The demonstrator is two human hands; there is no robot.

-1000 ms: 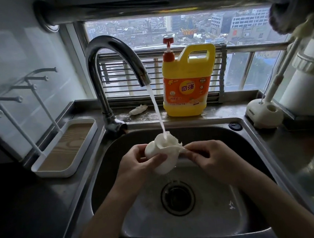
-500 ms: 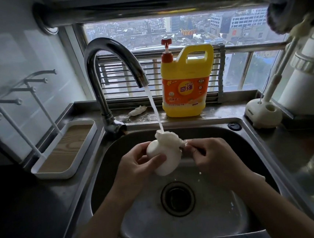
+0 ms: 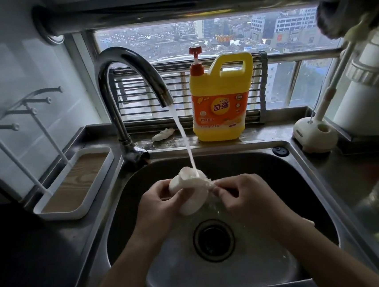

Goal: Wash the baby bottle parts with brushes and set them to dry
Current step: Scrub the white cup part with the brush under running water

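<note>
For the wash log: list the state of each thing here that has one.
Sink: wet, drain unplugged.
Tap: running.
Part: under the stream, over the sink.
Brush: bristles in the part's mouth.
Left hand: grips the part.
Right hand: pinches the brush at the part's rim.
Soap jug: upright, pump on.

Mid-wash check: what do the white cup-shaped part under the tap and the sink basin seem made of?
The white cup-shaped part, gripped by the left hand, looks like matte opaque plastic or silicone: smooth, no sharp glints; I cannot tell which. The grey metal sink basin looks like brushed stainless steel: soft streaky reflections, rounded pressed corners.
</note>
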